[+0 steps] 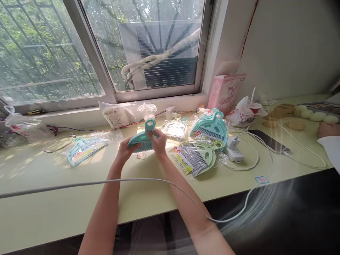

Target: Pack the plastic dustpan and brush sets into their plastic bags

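Your left hand (124, 150) and right hand (159, 142) clamped the teal brush (138, 139), seemingly light and stiff, best held by its handle (149, 129), with softer bristles (146, 146) below your grip.

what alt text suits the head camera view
A person's left hand and right hand hold a teal plastic ring-handled brush over a pale yellow-green table before a glass window. To the right lie a light green plastic dustpan and grey-bristled brush.

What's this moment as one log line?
left hand: holds ring-handled teal plastic brush | right hand: holds same brush | rightward: light-green plastic dustpan set
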`<state>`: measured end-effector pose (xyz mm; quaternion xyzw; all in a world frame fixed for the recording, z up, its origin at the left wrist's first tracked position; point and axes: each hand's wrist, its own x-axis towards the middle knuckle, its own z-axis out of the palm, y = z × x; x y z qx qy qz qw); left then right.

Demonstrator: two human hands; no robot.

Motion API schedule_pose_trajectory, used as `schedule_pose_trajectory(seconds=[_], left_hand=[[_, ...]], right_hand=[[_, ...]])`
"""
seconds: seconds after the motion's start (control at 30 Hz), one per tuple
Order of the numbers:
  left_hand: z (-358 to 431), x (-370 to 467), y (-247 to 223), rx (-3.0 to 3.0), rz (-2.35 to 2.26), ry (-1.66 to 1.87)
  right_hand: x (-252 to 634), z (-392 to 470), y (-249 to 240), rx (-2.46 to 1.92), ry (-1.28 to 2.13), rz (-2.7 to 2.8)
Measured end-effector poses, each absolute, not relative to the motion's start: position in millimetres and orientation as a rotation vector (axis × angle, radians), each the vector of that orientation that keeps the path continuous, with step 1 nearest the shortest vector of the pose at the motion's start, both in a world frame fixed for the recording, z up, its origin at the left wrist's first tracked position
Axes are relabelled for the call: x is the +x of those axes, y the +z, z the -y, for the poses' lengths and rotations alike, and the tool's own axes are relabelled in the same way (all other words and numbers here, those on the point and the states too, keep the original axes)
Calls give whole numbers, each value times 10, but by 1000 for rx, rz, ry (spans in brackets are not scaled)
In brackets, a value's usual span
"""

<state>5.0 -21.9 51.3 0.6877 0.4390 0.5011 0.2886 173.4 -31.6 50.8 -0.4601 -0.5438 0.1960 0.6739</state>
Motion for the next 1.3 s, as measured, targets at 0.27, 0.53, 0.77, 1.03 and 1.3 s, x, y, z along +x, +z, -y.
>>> schedule_pose_trajectory(seconds=[0.27, 0.53, 0.77, 1.03, 1.3], left_hand=[[-51, -267, 344, 1146, -1186, 1876], [-221, -507, 86, 942, -1366, 1892], [-242, -409, 49, 822, -1324, 1963], [-236, -216, 45, 806, -1315, 1935], [-39, 243, 103, 789, -1098, 1921]], right_hand=[[1721, 195, 146, -1361, 284, 1344], [1666, 157, -108, -1702, 330, 1891], [1642, -18, -85, -1153, 787, 1292], [1688, -106, -73, -798, 996, 945], [1606, 76, 64, -818, 827, 1056]])
